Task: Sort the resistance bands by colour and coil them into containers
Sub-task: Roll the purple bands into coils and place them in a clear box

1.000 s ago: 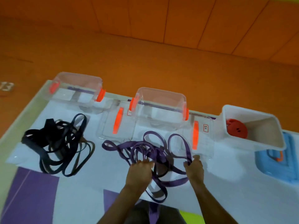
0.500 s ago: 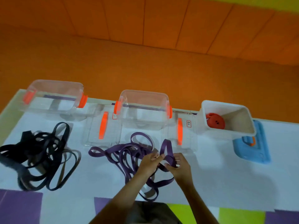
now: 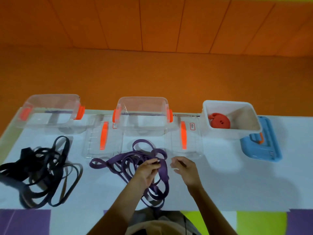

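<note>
Fingers of the left hand [image 3: 147,170] are pinching one strand of the purple bands [image 3: 125,160]. The right hand [image 3: 185,168] sits just beside it, fingers loosely curled with nothing in them, so the hands are close but apart. The purple tangle is lying loose mid-table [image 3: 220,184], running down to the near edge. The black bands [image 3: 42,173] are in a messy heap by the left edge.

Along the far edge there's a clear tub on the left [image 3: 50,107], then a clear tub in the middle [image 3: 142,114], each with orange clips and a clear lid [image 3: 103,138] lying flat to its right. At the far right is a white tub [image 3: 237,133] with a coiled red band [image 3: 220,123] inside, sitting partly on a blue lid [image 3: 265,150].
</note>
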Demonstrator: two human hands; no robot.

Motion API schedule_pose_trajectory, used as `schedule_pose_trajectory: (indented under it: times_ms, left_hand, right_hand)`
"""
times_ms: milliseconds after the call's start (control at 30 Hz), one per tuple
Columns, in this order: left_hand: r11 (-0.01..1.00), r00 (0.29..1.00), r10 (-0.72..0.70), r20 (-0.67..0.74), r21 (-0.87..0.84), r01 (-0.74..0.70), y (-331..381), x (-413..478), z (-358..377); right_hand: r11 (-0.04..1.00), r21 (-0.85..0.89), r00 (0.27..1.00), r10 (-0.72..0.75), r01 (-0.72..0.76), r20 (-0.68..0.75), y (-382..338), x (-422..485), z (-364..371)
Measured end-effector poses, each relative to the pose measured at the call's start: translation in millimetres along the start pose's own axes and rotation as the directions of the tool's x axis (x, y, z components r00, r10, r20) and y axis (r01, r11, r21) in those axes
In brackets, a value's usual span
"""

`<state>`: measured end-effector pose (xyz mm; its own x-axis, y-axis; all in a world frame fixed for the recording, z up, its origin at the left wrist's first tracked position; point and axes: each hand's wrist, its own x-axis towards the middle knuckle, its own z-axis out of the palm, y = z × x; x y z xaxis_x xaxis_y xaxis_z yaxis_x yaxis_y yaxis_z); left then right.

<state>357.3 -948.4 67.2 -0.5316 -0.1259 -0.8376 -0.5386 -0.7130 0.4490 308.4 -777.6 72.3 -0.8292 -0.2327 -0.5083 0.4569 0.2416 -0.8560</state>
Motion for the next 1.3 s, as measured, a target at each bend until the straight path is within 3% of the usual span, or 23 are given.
schedule_pose_trajectory:
  times_ms: [133, 300, 433, 533, 633, 733, 800, 867, 967, 1067, 1167, 1300]
  left_hand:
    - [1.0, 0.999, -0.02, 0.043, -0.004, 0.02, 0, -8, 3]
    - [0.999, 0.999, 0.04, 0.013, 0.025, -0.041, -2, -9, 9]
    - [0.942, 0.96, 0.263, -0.096, 0.242, -0.234, -5, -7, 20]
    - [0.866, 0.906, 0.405, -0.124, 0.371, -0.336, -8, -3, 25]
    - [0.851, 0.861, 0.466, -0.202, 0.368, -0.374, -8, 1, 25]
    - [0.873, 0.846, 0.457, -0.275, 0.321, -0.368, -6, 6, 25]
    - [0.908, 0.869, 0.403, -0.288, 0.242, -0.342, -7, 7, 25]
    - [0.939, 0.913, 0.335, -0.231, 0.161, -0.304, -7, 6, 26]
    - [0.972, 0.97, 0.229, -0.077, -0.028, -0.232, -4, -1, 28]
    - [0.973, 0.981, 0.185, 0.056, -0.147, -0.175, -1, -7, 29]
    - [0.971, 0.972, 0.233, 0.015, -0.062, -0.232, 1, -9, 33]
    - [0.943, 0.943, 0.333, -0.029, 0.006, -0.333, 1, -9, 31]
  right_hand:
    - [0.987, 0.067, 0.98, 0.138, -0.149, 0.141, -8, 2, 6]
    - [0.993, 0.03, 0.979, 0.107, -0.114, 0.173, -4, 4, 4]
    - [0.974, -0.226, 0.992, 0.056, -0.03, 0.109, -7, 14, 4]
    - [0.853, -0.521, 0.996, 0.009, 0.04, 0.091, -11, 25, 2]
    - [0.817, -0.57, 0.996, -0.052, 0.085, 0.074, -19, 29, -3]
    - [0.848, -0.507, 0.987, -0.106, 0.154, 0.123, -33, 31, -10]
    - [0.963, -0.252, 0.971, -0.039, 0.1, 0.234, -37, 27, -10]
    - [0.995, -0.084, 0.951, -0.022, 0.05, 0.307, -34, 25, -8]
    - [0.989, -0.125, 0.963, -0.038, 0.074, 0.266, -28, 27, -7]
    - [0.992, -0.123, 0.963, 0.002, 0.032, 0.269, -27, 27, -10]
    - [0.999, -0.039, 0.96, 0.008, 0.003, 0.279, -31, 21, -8]
    - [0.997, -0.078, 0.955, 0.012, 0.011, 0.295, -35, 16, -4]
